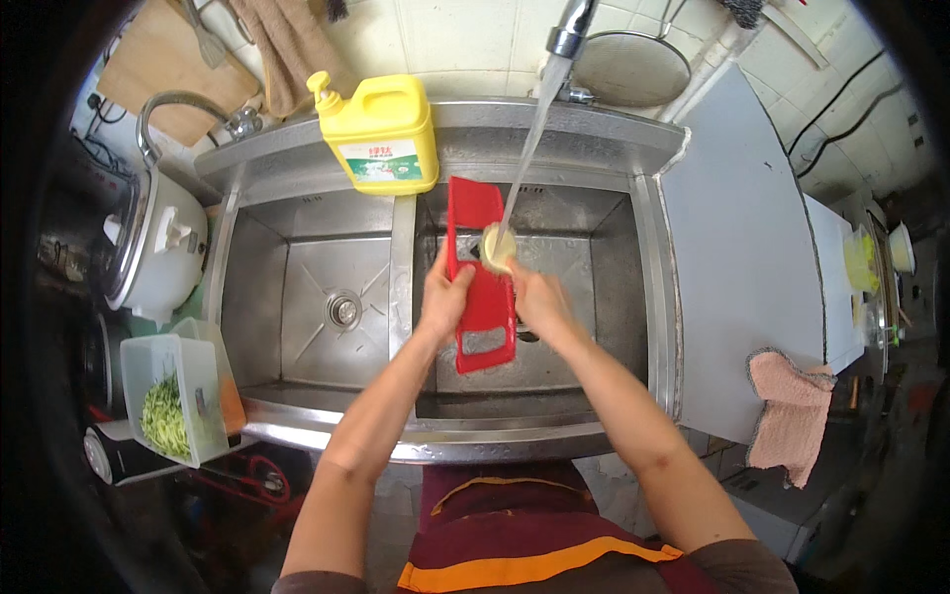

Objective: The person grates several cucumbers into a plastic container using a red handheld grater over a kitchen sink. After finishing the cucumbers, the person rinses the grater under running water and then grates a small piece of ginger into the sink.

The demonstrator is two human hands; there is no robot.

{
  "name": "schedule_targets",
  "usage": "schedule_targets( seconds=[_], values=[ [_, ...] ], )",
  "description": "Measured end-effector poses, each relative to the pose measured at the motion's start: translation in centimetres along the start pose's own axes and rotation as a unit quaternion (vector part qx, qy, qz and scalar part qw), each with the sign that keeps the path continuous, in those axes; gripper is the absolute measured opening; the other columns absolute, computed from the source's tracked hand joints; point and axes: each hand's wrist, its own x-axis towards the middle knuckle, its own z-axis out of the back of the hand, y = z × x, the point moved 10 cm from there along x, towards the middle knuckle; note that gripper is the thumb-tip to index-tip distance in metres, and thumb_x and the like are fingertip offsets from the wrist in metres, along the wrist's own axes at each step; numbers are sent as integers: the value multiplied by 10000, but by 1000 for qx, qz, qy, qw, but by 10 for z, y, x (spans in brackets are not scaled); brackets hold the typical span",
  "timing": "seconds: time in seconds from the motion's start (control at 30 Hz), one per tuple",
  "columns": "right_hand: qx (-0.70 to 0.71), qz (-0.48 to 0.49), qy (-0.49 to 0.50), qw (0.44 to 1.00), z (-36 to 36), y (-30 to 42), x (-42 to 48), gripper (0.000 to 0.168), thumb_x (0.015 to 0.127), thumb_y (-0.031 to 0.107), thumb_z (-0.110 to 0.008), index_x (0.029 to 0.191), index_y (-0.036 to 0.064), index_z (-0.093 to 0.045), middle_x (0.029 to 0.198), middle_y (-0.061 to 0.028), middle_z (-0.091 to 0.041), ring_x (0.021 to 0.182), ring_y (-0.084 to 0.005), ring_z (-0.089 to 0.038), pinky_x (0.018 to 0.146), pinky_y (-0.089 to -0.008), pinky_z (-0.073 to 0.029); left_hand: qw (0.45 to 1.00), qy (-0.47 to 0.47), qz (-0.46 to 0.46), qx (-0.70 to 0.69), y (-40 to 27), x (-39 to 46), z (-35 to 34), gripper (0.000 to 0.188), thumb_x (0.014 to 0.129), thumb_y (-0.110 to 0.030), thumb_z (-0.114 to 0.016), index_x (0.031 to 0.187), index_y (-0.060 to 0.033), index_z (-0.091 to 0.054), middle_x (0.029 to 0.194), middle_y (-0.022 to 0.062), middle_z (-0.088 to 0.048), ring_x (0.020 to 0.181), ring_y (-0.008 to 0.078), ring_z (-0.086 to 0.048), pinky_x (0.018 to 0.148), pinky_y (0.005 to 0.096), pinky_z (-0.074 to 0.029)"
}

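Note:
Over the right sink basin (564, 356), my left hand (444, 304) grips the left edge of a red plastic frame (482, 297), which looks like a vegetable slicer or grater body. An opening crosses it near its middle, and a handle slot is cut in its lower end. Close to its right edge, my right hand (542, 297) pinches a small, pale yellow, round object (499, 249), whose exact kind is unclear. Water (528, 156) runs from the faucet (570, 37) onto this object.
A yellow detergent jug (390, 137) stands behind the basins. The left basin (334, 260) has a drain. At left are a white cooker (167, 237) and a clear plastic container (197, 393) of green vegetable shreds (166, 416). A pink cloth (790, 408) hangs over the grey counter's (742, 260) edge.

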Motion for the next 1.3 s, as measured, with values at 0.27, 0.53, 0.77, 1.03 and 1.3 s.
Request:
schedule_targets(
  seconds=[0.27, 0.53, 0.77, 1.03, 1.3],
  values=[
    [-8, -27, 50, 998, -10, 3, -41, 333, 884, 111, -480, 1204, 120, -571, 786, -255, -606, 674, -402, -624, 571, -453, -494, 1000, -10, -6, 14, 15, 1, 18, 550, 920, -20, -482, 1426, -89, -279, 1190, 81, -551, 1013, 139, -537, 849, 260, -456],
    [213, -47, 63, 974, -6, 36, -13, 318, 902, 119, -460, 1194, 69, -576, 1072, -243, -595, 978, -335, -611, 829, -358, -466, 996, -45, 43, -64, 50, 5, 11, 553, 923, -153, -549, 1413, -108, -297, 1147, 107, -566, 984, 162, -565, 798, 268, -490],
    [-104, 46, 41, 993, 22, 44, -25, 320, 884, 146, -455, 1175, 143, -588, 808, -216, -636, 725, -387, -626, 636, -495, -488, 989, 64, 54, -120, 17, -16, -24, 731, 761, 82, -636, 1392, -120, -327, 1107, 101, -587, 945, 181, -594, 779, 307, -526],
    [-228, 100, 75, 966, 25, 54, 2, 335, 822, 84, -461, 1125, 147, -590, 795, -225, -630, 717, -376, -637, 610, -473, -513, 958, 126, 204, -157, 41, -32, -29, 825, 707, 139, -611, 1408, -131, -272, 1061, 146, -590, 882, 231, -633, 748, 357, -548],
    [-194, 143, 131, 962, 23, 87, -7, 282, 788, 76, -511, 1015, 144, -664, 795, -155, -665, 731, -342, -654, 646, -449, -525, 944, 121, 234, -199, 42, -33, -14, 757, 717, 126, -601, 1382, -109, -325, 1041, 134, -602, 876, 218, -637, 737, 350, -557]
  ],
)
